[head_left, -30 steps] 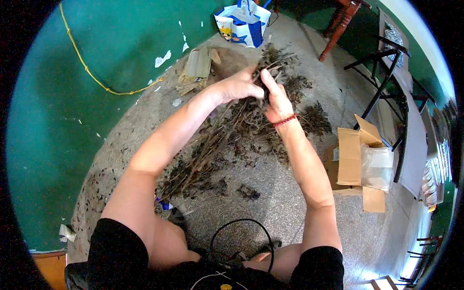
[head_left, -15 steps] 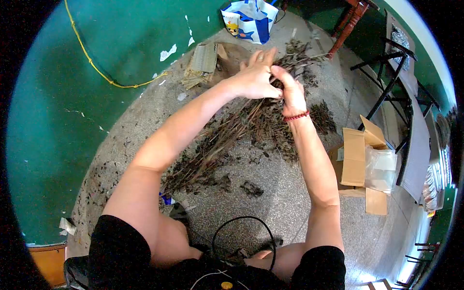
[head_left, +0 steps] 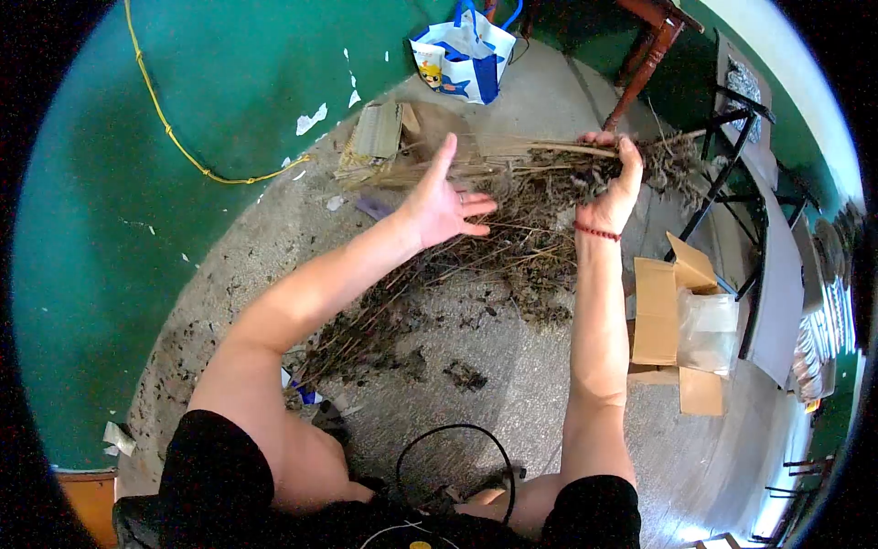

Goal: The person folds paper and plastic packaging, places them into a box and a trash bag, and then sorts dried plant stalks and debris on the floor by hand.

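My right hand point(head_left: 611, 190), with a red bead bracelet point(head_left: 597, 230) at the wrist, grips a bundle of dried plant stalks point(head_left: 551, 166). The bundle lies crosswise, its brown leafy tops point(head_left: 679, 151) reaching out to the right and its thin bare stems to the left. Beside those stems is my left hand point(head_left: 441, 205), thumb raised and fingers spread, with nothing in its grasp. Below both hands a larger heap of dried stalks point(head_left: 430, 265) spreads over the speckled floor.
A blue and white bag point(head_left: 462, 59) stands at the back, left of a red-brown wooden leg point(head_left: 645, 73). An opened cardboard box point(head_left: 656, 311) with clear plastic sits right, near a black folding frame point(head_left: 732, 160). A yellow rope point(head_left: 165, 114) hangs along the green wall point(head_left: 101, 229).
My hands, close together before, have moved apart. The right one has gone right and now holds a bundle raised crosswise; the left has shifted slightly left and down, opening its fingers.
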`<state>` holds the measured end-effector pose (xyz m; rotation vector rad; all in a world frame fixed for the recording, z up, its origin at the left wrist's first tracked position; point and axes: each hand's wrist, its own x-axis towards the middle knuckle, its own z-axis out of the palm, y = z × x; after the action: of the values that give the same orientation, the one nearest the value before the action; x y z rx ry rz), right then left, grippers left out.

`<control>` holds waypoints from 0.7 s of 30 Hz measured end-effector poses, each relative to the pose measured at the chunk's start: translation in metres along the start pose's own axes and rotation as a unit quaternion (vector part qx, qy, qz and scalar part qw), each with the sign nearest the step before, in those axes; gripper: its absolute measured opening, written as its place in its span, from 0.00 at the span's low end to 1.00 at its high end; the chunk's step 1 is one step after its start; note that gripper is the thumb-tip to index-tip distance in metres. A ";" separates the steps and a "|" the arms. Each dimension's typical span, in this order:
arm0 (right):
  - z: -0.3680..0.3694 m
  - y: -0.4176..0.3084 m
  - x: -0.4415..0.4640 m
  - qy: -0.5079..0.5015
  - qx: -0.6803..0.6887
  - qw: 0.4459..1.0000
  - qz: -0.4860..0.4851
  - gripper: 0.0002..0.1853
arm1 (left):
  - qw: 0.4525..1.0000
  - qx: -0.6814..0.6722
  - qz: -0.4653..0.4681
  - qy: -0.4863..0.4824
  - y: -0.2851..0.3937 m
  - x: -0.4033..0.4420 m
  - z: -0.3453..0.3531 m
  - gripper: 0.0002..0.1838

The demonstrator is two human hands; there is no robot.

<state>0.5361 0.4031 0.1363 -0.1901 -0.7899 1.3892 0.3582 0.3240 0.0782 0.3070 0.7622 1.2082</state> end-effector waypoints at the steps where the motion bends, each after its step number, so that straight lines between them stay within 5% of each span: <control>1: 0.002 0.000 -0.005 -0.020 -0.005 1.000 -0.006 0.11 | 0.998 -0.045 0.031 0.001 0.006 0.007 -0.004 0.59; 8: 0.008 0.001 -0.030 -0.078 0.022 0.997 -0.009 0.10 | 0.981 -0.082 0.104 0.139 0.042 0.021 -0.017 0.43; 9: 0.014 0.000 -0.034 -0.107 0.022 0.994 -0.015 0.11 | 0.975 -0.093 0.119 0.162 0.045 0.016 -0.013 0.33; 12: 0.014 0.005 -0.038 -0.114 0.027 0.993 -0.004 0.13 | 0.974 -0.097 0.185 0.082 0.050 0.021 -0.023 0.23; 21: 0.013 0.017 -0.035 -0.017 0.106 0.993 0.056 0.13 | 0.947 -0.098 0.272 0.141 0.033 0.030 -0.039 0.07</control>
<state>0.5155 0.3699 0.1226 -0.0463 -0.6621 1.5745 0.3121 0.3562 0.0592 0.1832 0.8210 1.8672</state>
